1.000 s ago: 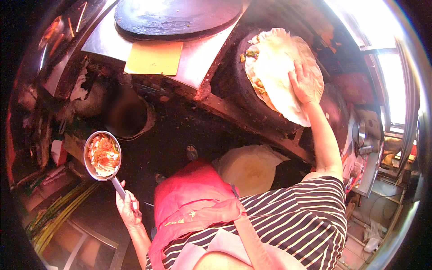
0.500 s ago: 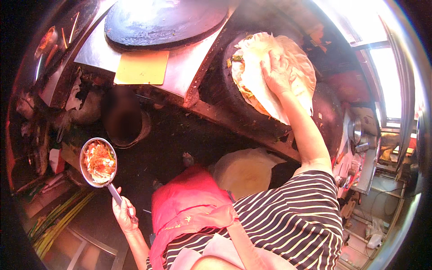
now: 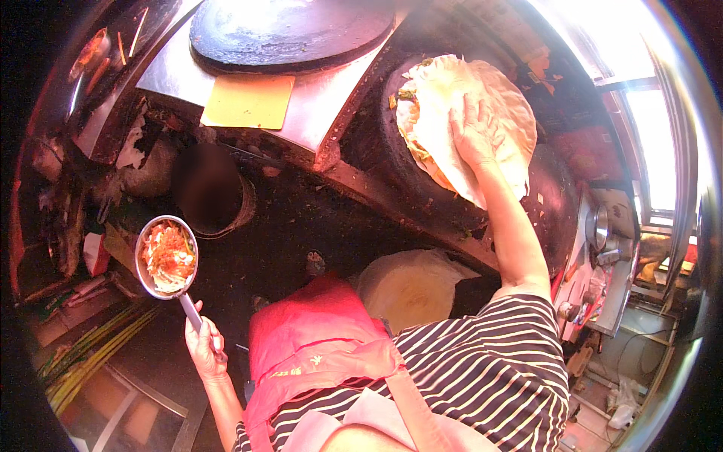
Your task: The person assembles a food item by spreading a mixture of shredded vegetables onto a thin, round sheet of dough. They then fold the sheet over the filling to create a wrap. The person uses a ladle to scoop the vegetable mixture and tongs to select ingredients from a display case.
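Note:
In my left hand (image 3: pixel 205 348) is the grey handle of a small saucepan (image 3: pixel 141 260), held out at the left with the fingers closed round it. Shredded food (image 3: pixel 167 258), orange-red and white, fills the pan. My right hand (image 3: pixel 474 135) lies flat with spread fingers on a large thin flatbread (image 3: pixel 437 98), folded over a filling. Bits of green and orange filling (image 3: pixel 414 135) show along the bread's left edge. Beneath the bread is a dark round griddle (image 3: pixel 392 154), mostly covered by it.
Another dark round griddle (image 3: pixel 294 34) stands at the top on a metal surface, with a yellow board (image 3: pixel 248 102) before it. A pale round sheet (image 3: pixel 407 286) lies lower, near my red apron. Green stalks (image 3: pixel 83 354) lie at lower left. Utensils crowd a side counter (image 3: pixel 591 271) at right.
The whole view has shifted slightly, so the griddles and bread sit a little farther right. Both hands keep nearly the same places on the saucepan and the flatbread.

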{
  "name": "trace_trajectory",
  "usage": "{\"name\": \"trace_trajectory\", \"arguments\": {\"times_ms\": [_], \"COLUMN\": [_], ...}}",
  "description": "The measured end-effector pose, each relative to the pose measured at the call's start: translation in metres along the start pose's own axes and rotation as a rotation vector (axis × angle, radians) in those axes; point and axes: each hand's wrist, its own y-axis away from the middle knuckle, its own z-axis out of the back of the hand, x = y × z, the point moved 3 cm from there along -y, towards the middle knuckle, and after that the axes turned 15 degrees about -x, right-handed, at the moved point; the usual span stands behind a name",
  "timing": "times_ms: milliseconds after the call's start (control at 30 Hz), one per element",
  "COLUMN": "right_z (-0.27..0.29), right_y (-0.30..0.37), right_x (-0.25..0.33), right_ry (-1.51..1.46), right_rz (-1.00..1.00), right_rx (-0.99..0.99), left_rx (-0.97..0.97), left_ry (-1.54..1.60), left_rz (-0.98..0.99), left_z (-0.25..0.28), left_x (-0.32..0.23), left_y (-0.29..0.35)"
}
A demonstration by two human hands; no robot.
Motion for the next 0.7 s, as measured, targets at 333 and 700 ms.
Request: {"name": "trace_trajectory", "arguments": {"times_ms": [333,700], "right_z": [0.064,0.066], "right_y": [-0.005,-0.001], "right_x": [0.1,0.176], "right_ry": [-0.614,0.175], "right_rz": [0.538,0.835], "right_rx": [-0.285,0.011], "left_rx": [0.023,-0.013], "left_ry": [-0.036,-0.088], "left_rz": [0.008,-0.028], "left_z": [-0.005,0.019], "left_x": [-0.012,-0.008], "left_y": [0.003,-0.02]}}
